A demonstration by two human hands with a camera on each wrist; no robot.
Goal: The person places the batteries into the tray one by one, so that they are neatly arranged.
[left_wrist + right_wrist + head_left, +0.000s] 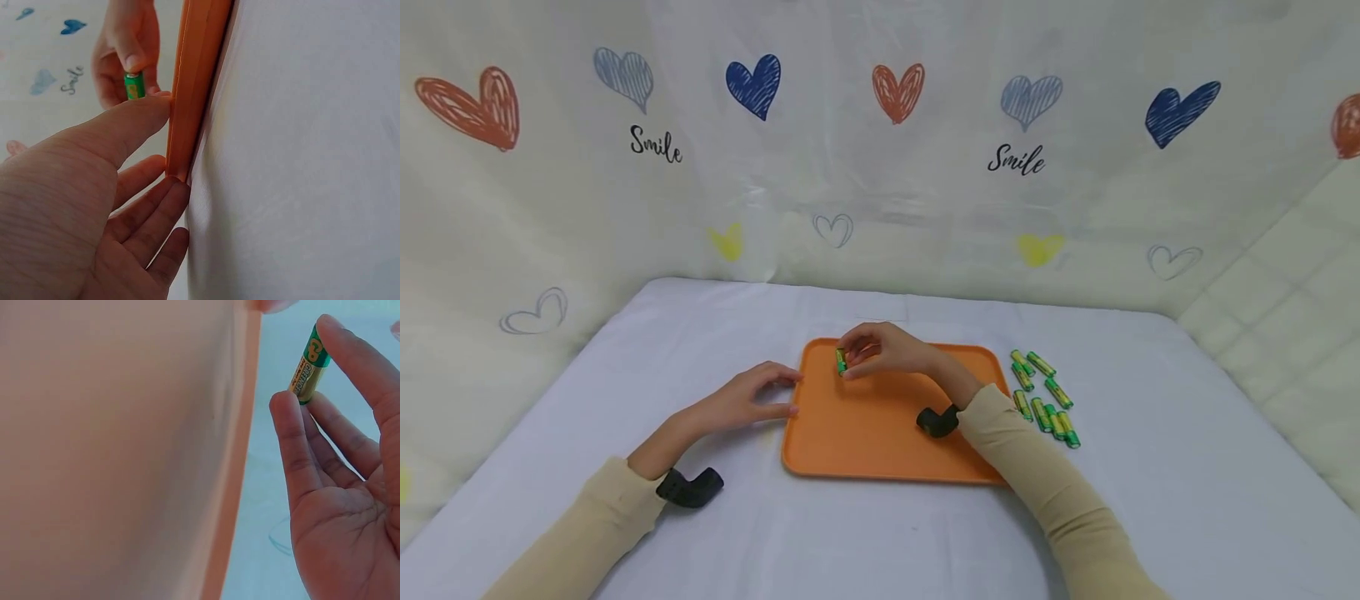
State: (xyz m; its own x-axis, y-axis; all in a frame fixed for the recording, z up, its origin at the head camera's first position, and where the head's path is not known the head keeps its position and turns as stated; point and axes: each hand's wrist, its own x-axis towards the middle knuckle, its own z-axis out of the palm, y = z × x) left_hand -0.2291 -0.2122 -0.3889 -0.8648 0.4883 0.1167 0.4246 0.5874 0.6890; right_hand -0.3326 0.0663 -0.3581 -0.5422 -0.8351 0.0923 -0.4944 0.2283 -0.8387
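Observation:
Over the left part of an orange tray (865,442), my right hand (891,348) pinches a green and gold battery (841,361). The right wrist view shows that battery (309,365) held by its two ends between thumb and fingertip. My left hand (752,396) is at the tray's left side, fingers fairly straight and spread. Up close in the left wrist view, the left thumb and fingertips touch the tray's rim (194,81).
Several more batteries (1054,392) lie loosely grouped just right of the tray, partly beside the right forearm. A white cloth (700,550) covers the table. Behind it hangs a pale backdrop (827,150) printed with hearts. Black wrist mounts (691,487) are on both arms.

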